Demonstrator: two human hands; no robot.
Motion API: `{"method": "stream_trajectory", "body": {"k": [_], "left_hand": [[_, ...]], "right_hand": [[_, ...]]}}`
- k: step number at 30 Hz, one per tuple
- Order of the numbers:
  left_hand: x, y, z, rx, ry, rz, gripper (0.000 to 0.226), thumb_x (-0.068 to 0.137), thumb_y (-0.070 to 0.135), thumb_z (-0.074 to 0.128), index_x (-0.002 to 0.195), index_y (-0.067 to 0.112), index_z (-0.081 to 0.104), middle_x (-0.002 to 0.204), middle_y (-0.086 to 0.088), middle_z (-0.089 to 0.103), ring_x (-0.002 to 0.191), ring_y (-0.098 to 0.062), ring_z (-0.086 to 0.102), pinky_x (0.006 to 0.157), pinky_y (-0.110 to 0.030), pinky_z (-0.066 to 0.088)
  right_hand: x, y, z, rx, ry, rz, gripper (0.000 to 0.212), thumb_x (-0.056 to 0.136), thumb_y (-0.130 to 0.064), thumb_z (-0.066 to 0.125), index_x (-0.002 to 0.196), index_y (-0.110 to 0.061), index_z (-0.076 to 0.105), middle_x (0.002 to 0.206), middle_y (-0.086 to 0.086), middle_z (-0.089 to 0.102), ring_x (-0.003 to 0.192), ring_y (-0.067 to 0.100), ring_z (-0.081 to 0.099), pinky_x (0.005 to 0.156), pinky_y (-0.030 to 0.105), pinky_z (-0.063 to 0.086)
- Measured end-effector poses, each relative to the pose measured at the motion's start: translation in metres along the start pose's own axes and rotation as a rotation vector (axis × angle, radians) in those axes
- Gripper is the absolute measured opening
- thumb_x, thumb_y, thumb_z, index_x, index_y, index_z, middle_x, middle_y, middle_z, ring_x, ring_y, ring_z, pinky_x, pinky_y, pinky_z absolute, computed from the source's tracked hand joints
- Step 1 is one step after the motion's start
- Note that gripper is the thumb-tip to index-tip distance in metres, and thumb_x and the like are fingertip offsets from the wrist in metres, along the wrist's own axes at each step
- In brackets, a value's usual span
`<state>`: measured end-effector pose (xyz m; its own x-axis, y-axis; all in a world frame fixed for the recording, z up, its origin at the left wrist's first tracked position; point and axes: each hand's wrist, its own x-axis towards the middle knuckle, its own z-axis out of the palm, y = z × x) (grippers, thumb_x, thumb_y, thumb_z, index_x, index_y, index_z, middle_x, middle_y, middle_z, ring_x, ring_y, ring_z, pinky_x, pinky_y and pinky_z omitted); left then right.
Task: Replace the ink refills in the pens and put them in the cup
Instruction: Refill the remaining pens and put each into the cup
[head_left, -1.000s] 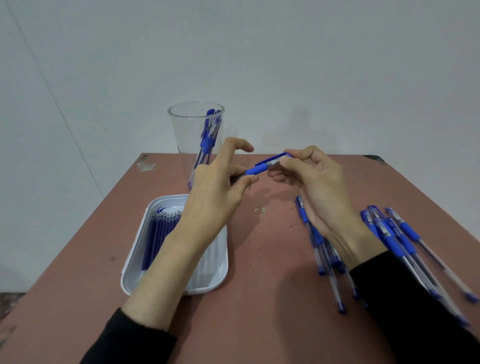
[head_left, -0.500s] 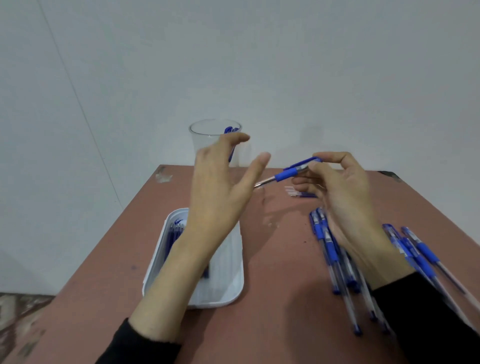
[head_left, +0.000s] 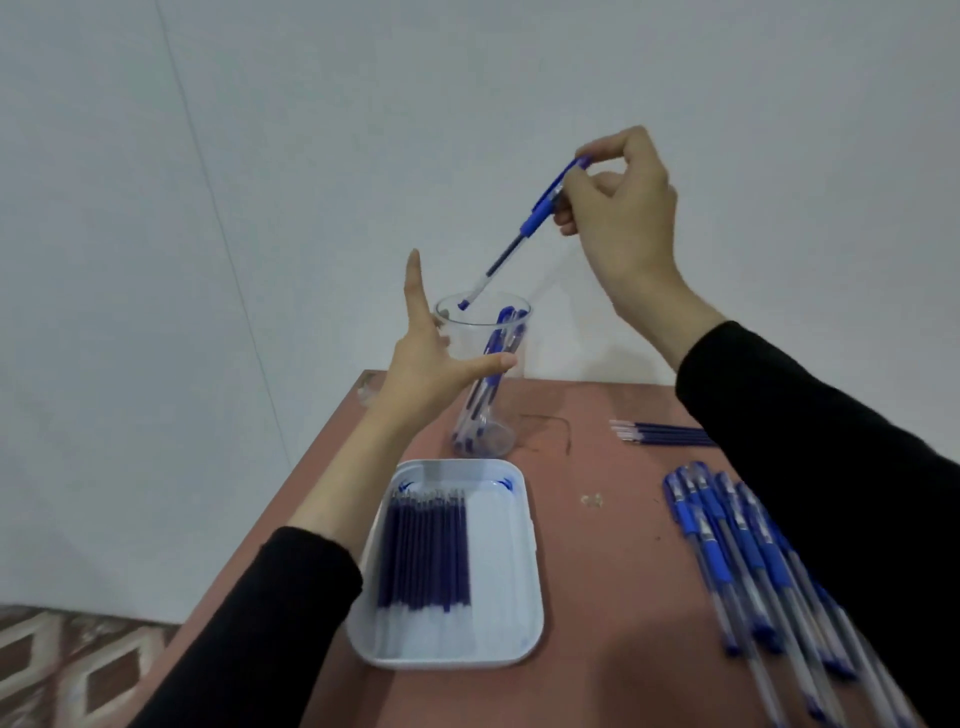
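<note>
My right hand is raised above the table and pinches the top end of a blue pen. The pen slants down to the left, its lower tip just inside the rim of the clear plastic cup. Several blue pens stand in the cup. My left hand is spread open against the cup's left side, thumb across its front and a finger pointing up.
A white tray with several dark blue ink refills lies in front of the cup. Several blue pens lie in a row at the right. A few loose refills lie further back. The table's left edge drops to a patterned floor.
My right hand rose and carried the pen up and left over the cup, tip now in its mouth. My left hand let go of the pen and moved to the cup's side.
</note>
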<state>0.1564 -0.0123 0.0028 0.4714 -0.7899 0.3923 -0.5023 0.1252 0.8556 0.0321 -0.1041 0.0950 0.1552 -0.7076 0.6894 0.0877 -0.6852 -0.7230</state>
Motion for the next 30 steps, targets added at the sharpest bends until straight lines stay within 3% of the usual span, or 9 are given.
{"method": "stream_trajectory", "body": {"k": [3,6,10,14,18,21,24,30], "left_hand": [[0.004,-0.007,0.000,0.001,0.013,-0.025,0.124,0.066,0.032,0.084,0.148,0.040,-0.009,0.116,0.000,0.052,0.110,-0.015,0.053,0.093,-0.029,0.042],[0.006,-0.011,0.001,0.000,0.017,-0.032,0.124,0.063,0.036,0.085,0.148,0.039,-0.005,0.127,-0.002,0.050,0.116,-0.016,0.051,0.097,-0.034,0.045],[0.008,-0.012,0.002,-0.011,0.022,-0.026,0.122,0.064,0.031,0.086,0.149,0.036,-0.001,0.131,-0.003,0.050,0.118,-0.017,0.052,0.099,-0.036,0.046],[0.008,-0.012,0.001,0.001,0.021,-0.029,0.119,0.065,0.030,0.085,0.149,0.035,0.002,0.136,-0.005,0.048,0.118,-0.016,0.052,0.097,-0.031,0.044],[0.008,-0.011,0.001,0.005,0.017,-0.032,0.118,0.064,0.032,0.085,0.150,0.034,0.004,0.134,-0.005,0.047,0.112,-0.013,0.051,0.092,-0.030,0.044],[0.007,-0.011,0.001,0.004,0.014,-0.044,0.117,0.065,0.033,0.085,0.150,0.034,0.004,0.136,-0.005,0.046,0.111,-0.013,0.050,0.095,-0.033,0.045],[0.005,-0.011,0.002,0.012,0.007,-0.048,0.117,0.066,0.034,0.084,0.150,0.034,0.003,0.134,-0.004,0.045,0.116,-0.016,0.051,0.099,-0.038,0.045],[0.004,-0.007,0.001,0.019,0.004,-0.050,0.114,0.070,0.033,0.081,0.150,0.035,-0.001,0.136,-0.006,0.043,0.124,-0.020,0.047,0.102,-0.035,0.040]], "right_hand": [[-0.004,0.014,0.029,-0.154,-0.205,-0.001,0.011,0.089,-0.006,0.052,0.094,-0.016,0.049,0.078,0.020,0.068,0.066,0.032,0.063,0.065,0.039,0.053],[-0.008,0.027,0.046,-0.369,-0.426,-0.009,0.010,0.091,-0.011,0.051,0.098,-0.018,0.050,0.080,0.012,0.067,0.055,0.018,0.053,0.054,0.028,0.042],[-0.013,0.037,0.056,-0.583,-0.595,-0.020,0.012,0.086,-0.013,0.058,0.097,-0.019,0.058,0.083,-0.003,0.062,0.081,0.019,0.061,0.069,0.030,0.046],[-0.011,0.036,0.058,-0.707,-0.597,-0.035,0.011,0.083,-0.014,0.064,0.093,-0.016,0.070,0.073,-0.012,0.054,0.086,0.015,0.056,0.070,0.025,0.040],[-0.007,0.032,0.060,-0.881,-0.564,-0.110,0.020,0.084,-0.012,0.060,0.100,-0.014,0.071,0.097,0.001,0.067,0.102,0.023,0.055,0.083,0.034,0.042],[-0.006,0.030,0.057,-0.900,-0.554,-0.094,0.025,0.084,-0.011,0.058,0.108,-0.013,0.065,0.106,0.004,0.065,0.107,0.026,0.055,0.086,0.036,0.040],[-0.006,0.030,0.052,-0.884,-0.557,-0.073,0.025,0.084,-0.011,0.059,0.109,-0.014,0.063,0.099,0.003,0.061,0.102,0.024,0.055,0.079,0.033,0.039],[-0.002,0.032,0.039,-0.809,-0.536,-0.036,0.023,0.083,-0.011,0.060,0.106,-0.016,0.064,0.088,-0.004,0.053,0.085,0.017,0.049,0.065,0.027,0.035]]}}
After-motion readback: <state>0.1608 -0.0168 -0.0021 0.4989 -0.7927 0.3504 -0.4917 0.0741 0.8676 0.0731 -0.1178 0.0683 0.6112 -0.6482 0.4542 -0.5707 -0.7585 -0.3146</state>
